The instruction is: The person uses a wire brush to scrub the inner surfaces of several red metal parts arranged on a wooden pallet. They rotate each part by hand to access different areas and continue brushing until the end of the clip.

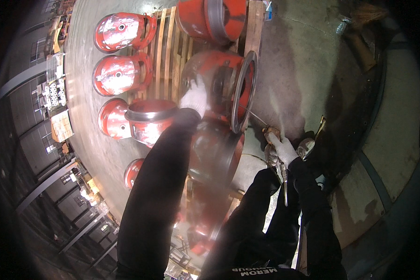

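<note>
My left hand [194,99], in a white glove, rests on the top of a large red metal casting [214,65], its fingers spread. A thick grey flange [236,112] rings the casting's open end on the right. Closed in its white glove, my right hand [284,149] grips a hand tool with a long thin rod [254,114]. The rod points left into the flange opening, where its tip is hard to make out. Below that hand hangs a metal hose fitting [285,186]. The tool's exact kind cannot be told.
Another red casting [205,21] stands beyond on a wooden pallet [165,56]. Several smaller red castings [119,74] are at the left. A blurred red casting [214,149] lies nearer to me. My legs are close by, with concrete floor [303,60] to the right.
</note>
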{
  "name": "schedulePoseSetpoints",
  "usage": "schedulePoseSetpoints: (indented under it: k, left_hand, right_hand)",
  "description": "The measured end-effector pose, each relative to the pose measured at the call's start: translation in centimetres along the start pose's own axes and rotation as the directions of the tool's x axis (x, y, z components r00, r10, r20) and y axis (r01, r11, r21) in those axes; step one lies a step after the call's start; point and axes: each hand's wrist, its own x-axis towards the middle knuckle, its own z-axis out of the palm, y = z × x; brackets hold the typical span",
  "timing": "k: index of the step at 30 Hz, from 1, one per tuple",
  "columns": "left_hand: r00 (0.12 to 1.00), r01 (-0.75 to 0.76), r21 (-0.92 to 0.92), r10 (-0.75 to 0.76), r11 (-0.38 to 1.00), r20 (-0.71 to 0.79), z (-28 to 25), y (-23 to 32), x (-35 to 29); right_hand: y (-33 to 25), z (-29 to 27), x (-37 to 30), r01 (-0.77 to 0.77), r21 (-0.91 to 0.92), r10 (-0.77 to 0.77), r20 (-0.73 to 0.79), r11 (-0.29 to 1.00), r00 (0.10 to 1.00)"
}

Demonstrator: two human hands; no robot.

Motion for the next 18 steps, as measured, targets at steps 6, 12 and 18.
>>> schedulePoseSetpoints:
  k: [6, 12, 18]
  left_hand:
    - [1.0, -0.016, 0.013, 0.016, 1.0, -0.019, 0.3, -0.2, 0.0]
    - [1.0, -0.006, 0.018, 0.006, 1.0, -0.01, 0.0, -0.1, 0.0]
    - [1.0, -0.001, -0.01, 0.001, 1.0, -0.012, -0.2, 0.2, -0.5]
  right_hand:
    - [-0.5, -0.2, -0.7, -0.138, 0.153, 0.125, 0.087, 0.979, 0.988]
    - [-2.8, 0.7, -1.8, -0.169, 0.261, 0.14, 0.126, 0.95, 0.982]
    - [-3.0, 0.2, -1.6, -0.162, 0.292, 0.148, 0.068, 0.943, 0.987]
